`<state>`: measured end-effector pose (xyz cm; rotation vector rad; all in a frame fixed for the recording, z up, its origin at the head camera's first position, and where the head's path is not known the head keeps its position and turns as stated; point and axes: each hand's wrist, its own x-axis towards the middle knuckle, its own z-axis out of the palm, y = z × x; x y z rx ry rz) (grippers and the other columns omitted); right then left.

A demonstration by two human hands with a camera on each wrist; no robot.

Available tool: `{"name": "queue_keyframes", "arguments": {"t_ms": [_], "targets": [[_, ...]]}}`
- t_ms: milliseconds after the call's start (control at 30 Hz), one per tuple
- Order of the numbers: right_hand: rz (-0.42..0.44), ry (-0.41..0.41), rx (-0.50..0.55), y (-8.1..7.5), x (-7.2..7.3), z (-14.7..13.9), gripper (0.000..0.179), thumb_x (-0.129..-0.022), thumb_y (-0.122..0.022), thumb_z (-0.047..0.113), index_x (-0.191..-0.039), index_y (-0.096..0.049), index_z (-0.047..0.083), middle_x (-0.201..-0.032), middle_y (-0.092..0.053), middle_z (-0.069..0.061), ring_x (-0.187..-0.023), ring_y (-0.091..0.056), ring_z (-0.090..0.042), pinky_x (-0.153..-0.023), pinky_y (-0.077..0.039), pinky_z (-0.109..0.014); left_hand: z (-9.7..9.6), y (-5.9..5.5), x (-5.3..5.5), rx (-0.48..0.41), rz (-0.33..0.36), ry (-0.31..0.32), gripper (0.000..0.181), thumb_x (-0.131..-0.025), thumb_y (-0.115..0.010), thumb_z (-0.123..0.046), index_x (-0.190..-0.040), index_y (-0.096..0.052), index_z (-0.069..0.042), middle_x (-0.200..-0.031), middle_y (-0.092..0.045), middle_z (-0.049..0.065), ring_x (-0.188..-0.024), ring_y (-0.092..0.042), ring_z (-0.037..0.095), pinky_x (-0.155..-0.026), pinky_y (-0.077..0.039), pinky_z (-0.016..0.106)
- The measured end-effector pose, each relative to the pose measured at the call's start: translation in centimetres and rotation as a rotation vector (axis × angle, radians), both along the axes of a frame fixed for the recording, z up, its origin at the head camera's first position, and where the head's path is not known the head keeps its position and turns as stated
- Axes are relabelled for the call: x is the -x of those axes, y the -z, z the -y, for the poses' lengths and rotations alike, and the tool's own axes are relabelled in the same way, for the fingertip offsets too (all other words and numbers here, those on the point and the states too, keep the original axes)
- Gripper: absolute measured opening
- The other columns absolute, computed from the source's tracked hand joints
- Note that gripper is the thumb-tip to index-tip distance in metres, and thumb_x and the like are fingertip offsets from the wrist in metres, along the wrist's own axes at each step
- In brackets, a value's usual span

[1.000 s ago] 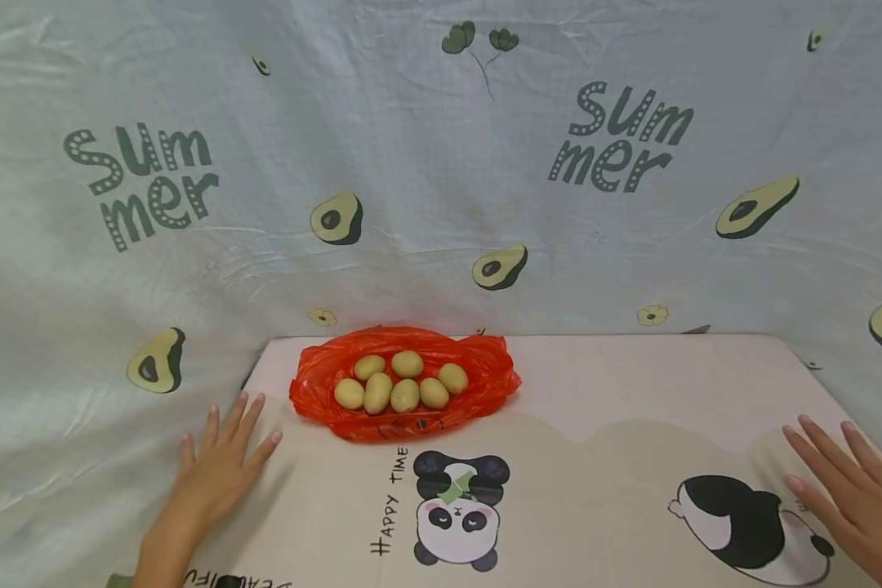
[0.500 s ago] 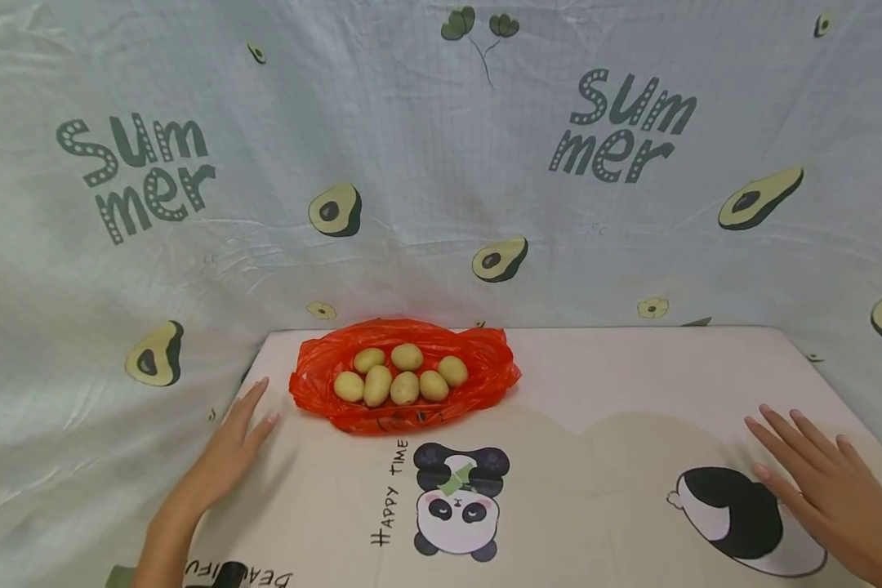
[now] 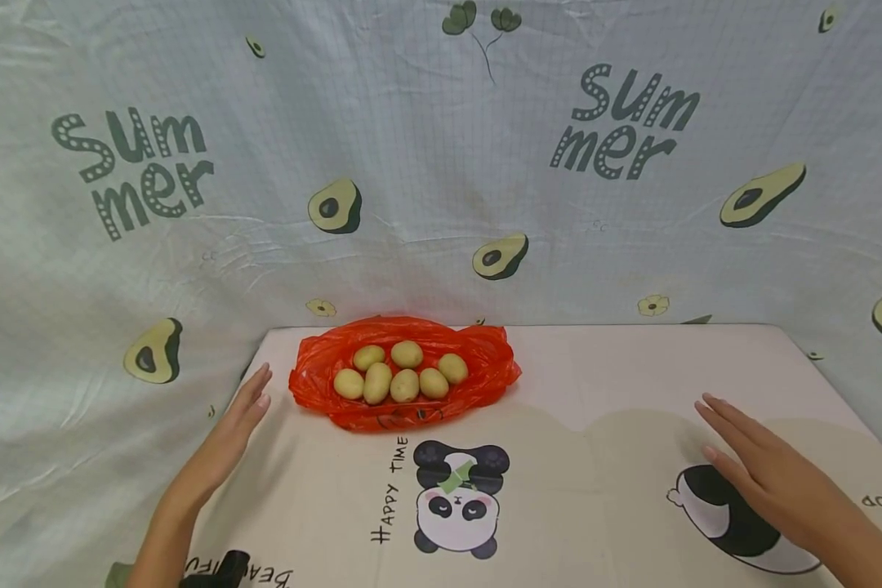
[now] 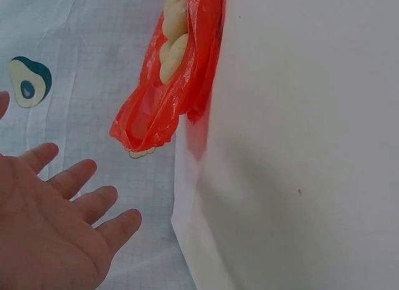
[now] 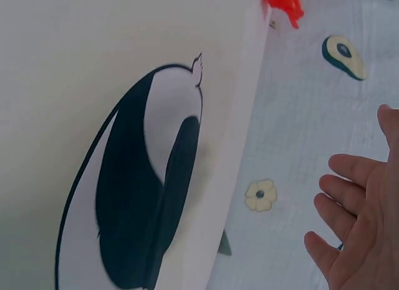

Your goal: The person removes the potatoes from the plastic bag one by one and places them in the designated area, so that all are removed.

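Note:
Several small pale-yellow potatoes (image 3: 405,385) lie in a spread red plastic bag (image 3: 478,394) at the back left of the table. Left of the bag, my left hand (image 3: 228,441) is held over the table edge with extended fingers and nothing in it. In the left wrist view its palm shows at the lower left, apart from the bag. My right hand (image 3: 768,474) hovers over the printed panda at the right, fingers extended and holding nothing. The right wrist view shows that hand at the right edge, with a corner of the bag far above it.
The table (image 3: 595,376) wears a pale cover with printed pandas and lettering. A light curtain (image 3: 426,163) with avocado prints hangs behind and at the sides. A small black object (image 3: 229,567) shows beside the left wrist at the bottom edge.
My right hand has moved left and turned more edge-on. The left hand has also turned edge-on and risen slightly in view. The bag and potatoes stay put, while the head view has tilted slightly.

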<state>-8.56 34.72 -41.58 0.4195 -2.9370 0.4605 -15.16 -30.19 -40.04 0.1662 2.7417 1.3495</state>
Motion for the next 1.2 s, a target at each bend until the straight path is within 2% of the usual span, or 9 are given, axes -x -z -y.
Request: {"name": "queue_keyframes", "arguments": {"t_ms": [67,167,233,300,400,533,667,900,1200], "targets": [[0.016,-0.011,0.009,-0.1,0.3,0.7,0.061,-0.099,-0.048,0.033,-0.152,-0.02,0.026,-0.156,-0.022,-0.007,-0.143,-0.017,-0.023,-0.114,0.009,-0.024,-0.1,0.0,0.1,-0.004,-0.006,-0.003,0.066,-0.101,-0.03,-0.046,-0.153,0.001,-0.02,-0.157,-0.007,0.019,-0.14,-0.009,0.045,-0.1,-0.014,0.073],[0.041,-0.016,0.032,-0.3,0.8,1.7,0.058,-0.099,-0.047,0.034,-0.151,-0.022,0.027,-0.155,-0.023,-0.004,-0.141,-0.024,-0.026,-0.116,-0.01,-0.044,-0.3,0.0,0.3,-0.021,-0.015,-0.005,0.066,-0.101,-0.03,-0.045,-0.153,0.0,-0.019,-0.157,-0.008,0.02,-0.14,-0.01,0.045,-0.1,-0.014,0.074],[0.071,-0.019,0.042,-0.4,1.2,2.4,0.057,-0.1,-0.045,0.037,-0.151,-0.022,0.027,-0.156,-0.022,-0.004,-0.139,-0.026,-0.031,-0.107,-0.023,-0.057,-0.4,0.0,0.4,-0.033,-0.02,-0.002,0.066,-0.101,-0.032,-0.045,-0.153,-0.001,-0.019,-0.156,-0.009,0.02,-0.14,-0.011,0.045,-0.1,-0.015,0.073],[0.097,-0.021,0.051,-0.5,1.7,2.9,0.057,-0.1,-0.044,0.039,-0.151,-0.023,0.026,-0.156,-0.022,-0.004,-0.137,-0.028,-0.035,-0.098,-0.03,-0.063,-0.6,0.0,0.6,-0.047,-0.021,0.004,0.066,-0.101,-0.034,-0.043,-0.153,-0.003,-0.018,-0.157,-0.011,0.018,-0.14,-0.013,0.044,-0.103,-0.017,0.07],[0.115,-0.023,0.048,-0.6,2.3,3.7,0.056,-0.099,-0.042,0.043,-0.15,-0.026,0.025,-0.155,-0.023,-0.005,-0.135,-0.031,-0.038,-0.095,-0.033,-0.063,-0.9,0.1,1.0,-0.052,-0.021,0.019,0.068,-0.1,-0.041,-0.04,-0.153,-0.005,-0.018,-0.157,-0.012,0.015,-0.141,-0.014,0.041,-0.105,-0.023,0.062],[0.114,-0.038,0.039,-0.8,3.1,5.1,0.055,-0.1,-0.04,0.044,-0.148,-0.032,0.019,-0.152,-0.031,-0.01,-0.131,-0.038,-0.04,-0.095,-0.035,-0.062,-1.1,0.2,1.8,-0.04,-0.06,0.047,0.07,-0.098,-0.05,-0.03,-0.153,-0.008,-0.017,-0.157,-0.014,0.015,-0.14,-0.018,0.041,-0.104,-0.026,0.059],[0.121,-0.063,0.034,-1.2,3.9,6.5,0.055,-0.1,-0.038,0.046,-0.145,-0.039,0.016,-0.148,-0.038,-0.012,-0.129,-0.041,-0.038,-0.097,-0.036,-0.06,-1.3,0.2,2.5,-0.037,-0.101,0.045,0.066,-0.097,-0.052,-0.019,-0.152,-0.015,-0.011,-0.155,-0.02,0.017,-0.138,-0.022,0.042,-0.105,-0.026,0.058],[0.112,-0.114,0.064,-1.6,5.3,8.6,0.052,-0.1,-0.041,0.042,-0.143,-0.042,0.013,-0.146,-0.041,-0.011,-0.129,-0.042,-0.036,-0.099,-0.036,-0.058,-1.3,0.3,3.5,0.016,-0.161,0.031,0.059,-0.095,-0.054,-0.008,-0.147,-0.026,-0.004,-0.149,-0.028,0.022,-0.132,-0.033,0.046,-0.101,-0.034,0.057],[0.069,-0.138,0.084,-1.7,6.8,11.0,0.053,-0.098,-0.043,0.047,-0.139,-0.048,0.015,-0.141,-0.047,-0.008,-0.129,-0.043,-0.031,-0.102,-0.037,-0.053,-0.6,0.5,5.2,0.08,-0.141,0.054,0.06,-0.092,-0.058,-0.007,-0.146,-0.031,-0.006,-0.147,-0.031,0.024,-0.123,-0.041,0.05,-0.092,-0.044,0.057]]}}
